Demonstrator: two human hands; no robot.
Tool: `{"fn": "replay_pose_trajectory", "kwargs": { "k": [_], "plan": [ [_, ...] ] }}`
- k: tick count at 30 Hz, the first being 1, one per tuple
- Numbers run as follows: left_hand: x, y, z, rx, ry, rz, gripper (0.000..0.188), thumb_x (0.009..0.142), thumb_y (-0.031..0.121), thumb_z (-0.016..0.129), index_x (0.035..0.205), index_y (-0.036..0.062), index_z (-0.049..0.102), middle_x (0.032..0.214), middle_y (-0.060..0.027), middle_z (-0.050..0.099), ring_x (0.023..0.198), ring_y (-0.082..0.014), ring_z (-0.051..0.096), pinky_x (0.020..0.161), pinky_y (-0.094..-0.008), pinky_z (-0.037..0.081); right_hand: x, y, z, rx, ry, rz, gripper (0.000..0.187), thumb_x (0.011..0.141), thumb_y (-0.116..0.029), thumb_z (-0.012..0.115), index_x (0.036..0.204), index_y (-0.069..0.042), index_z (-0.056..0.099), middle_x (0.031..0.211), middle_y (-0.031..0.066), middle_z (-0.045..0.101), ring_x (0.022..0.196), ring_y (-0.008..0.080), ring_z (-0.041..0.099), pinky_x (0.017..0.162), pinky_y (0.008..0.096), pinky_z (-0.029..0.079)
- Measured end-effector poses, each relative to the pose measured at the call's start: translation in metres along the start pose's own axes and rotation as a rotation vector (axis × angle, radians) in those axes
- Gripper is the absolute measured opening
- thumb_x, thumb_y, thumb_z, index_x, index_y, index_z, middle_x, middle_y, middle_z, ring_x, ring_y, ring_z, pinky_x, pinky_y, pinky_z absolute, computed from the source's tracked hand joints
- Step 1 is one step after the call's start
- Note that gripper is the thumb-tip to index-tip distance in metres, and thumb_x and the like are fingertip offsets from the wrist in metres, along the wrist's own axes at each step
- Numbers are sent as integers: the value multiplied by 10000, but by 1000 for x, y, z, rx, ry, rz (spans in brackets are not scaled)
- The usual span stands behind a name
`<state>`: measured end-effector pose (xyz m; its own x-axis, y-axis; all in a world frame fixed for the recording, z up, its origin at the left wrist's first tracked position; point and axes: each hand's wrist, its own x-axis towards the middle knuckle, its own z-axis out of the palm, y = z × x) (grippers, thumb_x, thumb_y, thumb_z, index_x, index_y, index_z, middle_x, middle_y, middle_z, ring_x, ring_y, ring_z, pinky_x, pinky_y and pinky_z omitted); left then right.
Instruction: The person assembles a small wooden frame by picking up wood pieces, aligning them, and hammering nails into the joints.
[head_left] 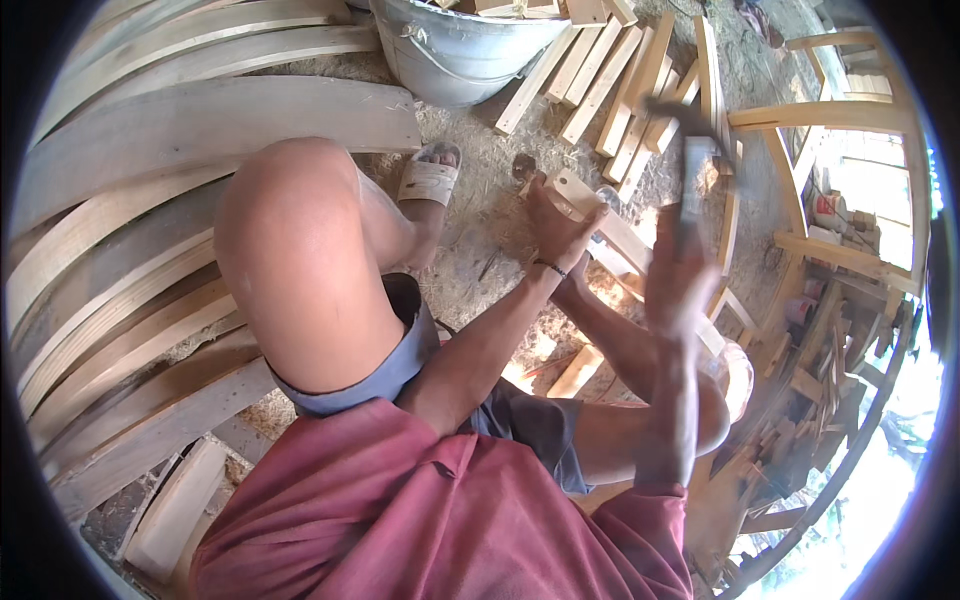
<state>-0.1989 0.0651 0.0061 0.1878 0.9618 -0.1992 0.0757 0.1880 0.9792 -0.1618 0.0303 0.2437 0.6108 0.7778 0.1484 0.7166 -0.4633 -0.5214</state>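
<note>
My left hand (560, 228), with a dark bracelet at the wrist, grips a pale wooden bar (626, 242) near its far end. The bar slants down to the right between my legs and has a hole near its end. My right hand (682, 285) is closed around the handle of a hammer (697, 165), held up to the right of the bar. Motion smears the hammer's dark head and my right fingers. The hammer looks apart from the bar. My right hand and forearm hide part of the bar's lower stretch.
A grey bucket (450, 60) holding wood pieces stands at the far side. Several cut wooden strips (585, 75) lie beside it. Long curved-looking boards (230, 112) are stacked on the left. Wooden frames (825, 117) stand at the right. My sandalled foot (432, 178) rests on the dusty floor.
</note>
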Motion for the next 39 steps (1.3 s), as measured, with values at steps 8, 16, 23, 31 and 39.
{"fn": "replay_pose_trajectory", "kwargs": {
  "k": [8, 16, 23, 31, 39],
  "plan": [
    [-9, 7, 6, -23, -19, 15, 1146, 676, 424, 895, 1456, -89, 230, 1356, -274, 385, 1287, -412, 392, 1090, -518, 342, -31, 37, 30, -258, -542, 183, 171, 945, -135, 577, 1001, 16, 517, 748, 267, 624, 601, 434, 615, 512, 471, 466],
    [-4, 14, -6, -51, -61, -77, 1153, 708, 384, 889, 1484, -98, 185, 1425, -289, 333, 1340, -413, 356, 1167, -495, 278, -17, -2, -10, 510, 94, -126, 128, 1025, -106, 517, 966, -6, 570, 574, 36, 542, 441, 83, 496, 411, 270, 362],
    [-18, -11, -6, 10, -99, -48, 1236, 741, 520, 836, 1523, -111, 116, 1506, -349, 262, 1421, -458, 274, 1196, -534, 206, -45, 36, 39, 19, -316, 315, 280, 988, -237, 597, 917, 33, 584, 671, 211, 586, 588, 290, 544, 589, 437, 447],
    [-35, 50, 2, 234, -111, -192, 1027, 945, 557, 573, 1562, -79, 54, 1612, -341, 109, 1508, -483, 93, 1239, -536, 93, -86, 42, -43, 662, 100, 439, 196, 1018, -246, 599, 945, -65, 589, 594, -56, 444, 418, 46, 399, 356, 241, 296],
    [-10, 34, -6, 202, -118, -102, 882, 981, 481, 511, 1545, -95, 153, 1585, -354, 182, 1487, -453, 212, 1225, -493, 192, -181, 3, -198, 764, 756, 572, 154, 1029, -195, 539, 1086, -54, 558, 581, -30, 389, 389, 53, 330, 340, 229, 280]
  ]
}}
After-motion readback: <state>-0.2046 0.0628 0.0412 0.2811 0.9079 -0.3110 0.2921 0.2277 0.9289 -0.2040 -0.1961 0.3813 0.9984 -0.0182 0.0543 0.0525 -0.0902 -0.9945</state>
